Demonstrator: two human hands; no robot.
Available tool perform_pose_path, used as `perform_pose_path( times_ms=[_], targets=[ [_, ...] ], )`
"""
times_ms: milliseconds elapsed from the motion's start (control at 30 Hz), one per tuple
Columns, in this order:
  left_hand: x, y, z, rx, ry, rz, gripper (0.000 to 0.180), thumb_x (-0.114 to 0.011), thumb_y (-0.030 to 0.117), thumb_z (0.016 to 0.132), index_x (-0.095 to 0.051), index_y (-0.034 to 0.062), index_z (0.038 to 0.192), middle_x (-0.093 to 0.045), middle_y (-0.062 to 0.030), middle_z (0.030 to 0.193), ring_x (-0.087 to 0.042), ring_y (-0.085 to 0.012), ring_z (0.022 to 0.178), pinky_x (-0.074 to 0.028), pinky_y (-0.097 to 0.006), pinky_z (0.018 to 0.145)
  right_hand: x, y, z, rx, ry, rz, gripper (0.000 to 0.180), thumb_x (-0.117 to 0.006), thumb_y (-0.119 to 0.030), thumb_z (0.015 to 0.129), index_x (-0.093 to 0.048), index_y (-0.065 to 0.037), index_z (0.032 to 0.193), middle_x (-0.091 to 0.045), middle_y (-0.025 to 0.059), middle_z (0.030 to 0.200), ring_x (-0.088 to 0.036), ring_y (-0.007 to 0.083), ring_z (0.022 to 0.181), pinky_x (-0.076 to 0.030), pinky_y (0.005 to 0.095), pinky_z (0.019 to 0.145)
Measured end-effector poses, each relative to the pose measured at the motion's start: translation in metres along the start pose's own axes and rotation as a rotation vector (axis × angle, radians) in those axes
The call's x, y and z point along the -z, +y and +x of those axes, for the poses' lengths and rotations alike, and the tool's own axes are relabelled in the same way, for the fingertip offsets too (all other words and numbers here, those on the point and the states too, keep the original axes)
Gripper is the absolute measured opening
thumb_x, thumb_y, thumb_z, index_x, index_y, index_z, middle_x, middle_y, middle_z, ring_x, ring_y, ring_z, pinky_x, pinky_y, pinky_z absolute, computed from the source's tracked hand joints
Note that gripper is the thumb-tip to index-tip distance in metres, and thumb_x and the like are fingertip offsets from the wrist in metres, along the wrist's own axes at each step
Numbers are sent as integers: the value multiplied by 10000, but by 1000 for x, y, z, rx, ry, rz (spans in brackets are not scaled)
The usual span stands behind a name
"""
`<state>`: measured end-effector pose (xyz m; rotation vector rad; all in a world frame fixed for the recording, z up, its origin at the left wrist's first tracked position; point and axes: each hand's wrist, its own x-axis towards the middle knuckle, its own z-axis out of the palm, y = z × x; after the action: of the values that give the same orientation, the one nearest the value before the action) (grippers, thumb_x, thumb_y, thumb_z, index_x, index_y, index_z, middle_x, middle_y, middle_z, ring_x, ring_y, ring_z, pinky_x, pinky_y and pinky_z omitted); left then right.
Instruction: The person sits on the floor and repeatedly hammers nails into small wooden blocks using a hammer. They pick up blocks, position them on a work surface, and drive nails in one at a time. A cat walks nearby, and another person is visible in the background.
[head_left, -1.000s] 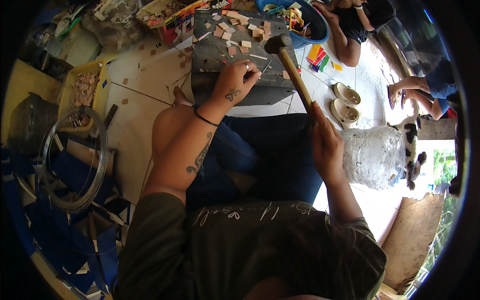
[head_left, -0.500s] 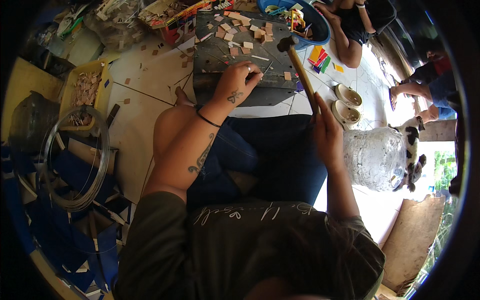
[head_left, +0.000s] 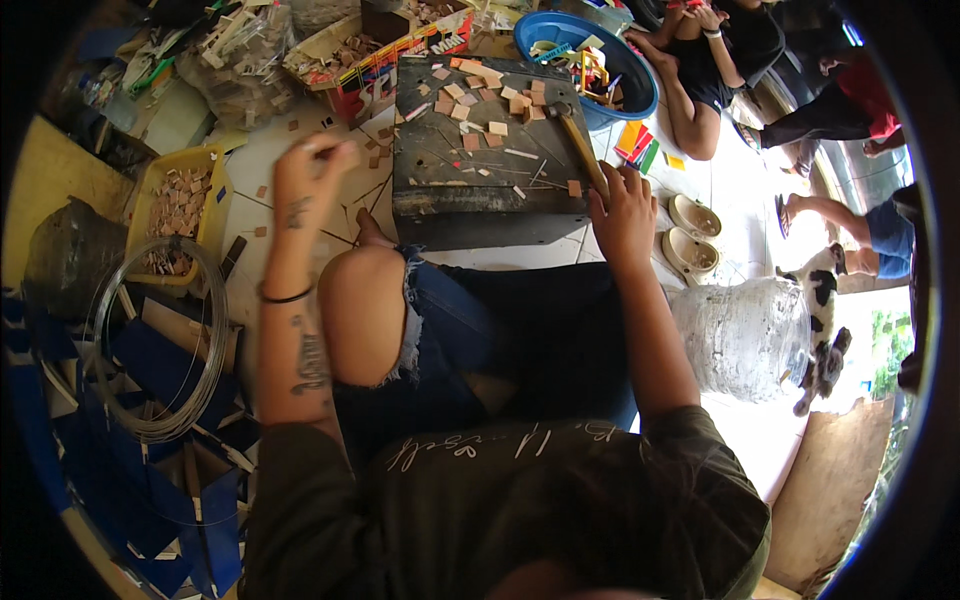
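My right hand point(head_left: 627, 212) is closed around the wooden handle of a hammer point(head_left: 583, 152). The hammer's metal head is lowered to the right edge of a dark low block point(head_left: 430, 190). On the block's top lie several small square wooden pieces point(head_left: 497, 128), thin sticks or wires and pale slips. My left hand point(head_left: 308, 168), blurred by motion, is raised to the left of the block, above the tiled floor. Its fingers look curled together; whether anything small is between them cannot be made out.
At the left are a yellow basket point(head_left: 217, 200) of wooden squares, a wire coil point(head_left: 215, 340) and blue panels point(head_left: 165, 365). A blue basin point(head_left: 650, 90), clogs point(head_left: 690, 255), a plastic-wrapped cylinder point(head_left: 740, 335) and a black-and-white animal point(head_left: 822, 290) are at the right. Other people are nearby.
My left hand has swung left, away from over the block. My right hand has moved forward and the hammer's head has come down to the block's edge.
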<state>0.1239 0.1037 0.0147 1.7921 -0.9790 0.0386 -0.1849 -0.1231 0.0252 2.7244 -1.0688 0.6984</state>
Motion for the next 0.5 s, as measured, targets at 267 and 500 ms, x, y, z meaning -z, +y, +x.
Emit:
perform_pose_path(
  times_ms=[267, 500],
  targets=[
    [198, -129, -6, 180, -1, 861, 159, -631, 149, 828, -650, 1, 880, -643, -167, 854, -633, -320, 798, -488, -381, 707, -17, -29, 86, 238, -386, -216, 154, -671, -204, 740, -706, -100, 848, -674, 86, 888, -604, 255, 958, -403, 409, 832],
    [207, -151, 9, 253, -209, 1178, 265, -664, 224, 808, -656, 14, 969, -637, -184, 1009, -614, -349, 909, -492, -414, 800, -34, -41, 113, 347, -503, -382, 143, -629, -204, 757, -705, -89, 797, -699, 108, 870, -666, 257, 856, -421, 426, 834]
  ],
)
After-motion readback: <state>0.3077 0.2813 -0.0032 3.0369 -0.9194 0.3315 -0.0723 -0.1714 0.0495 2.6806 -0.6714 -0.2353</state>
